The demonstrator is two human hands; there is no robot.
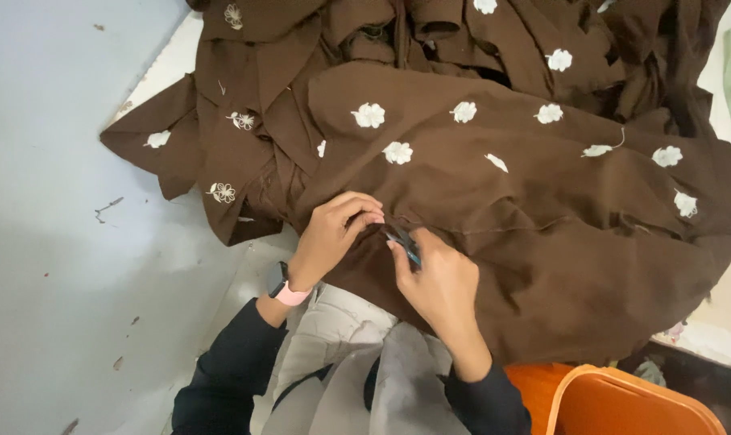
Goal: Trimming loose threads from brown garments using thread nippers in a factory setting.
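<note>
Brown cloth with white flowers lies heaped across the person's lap and the floor. The left hand, a pink-strapped watch at its wrist, pinches a fold of it. Just right, touching it, the right hand has its grip closed on a small blue snipper, with an orange basket at far right.

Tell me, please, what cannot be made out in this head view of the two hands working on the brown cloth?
- Small tool in the right hand: mostly hidden by fingers, kind unclear.
- Spot pinched by the left hand: covered by fingertips.
- Orange bin: cut off by the bottom edge.
- Brown cloth: runs past the top edge.
</note>
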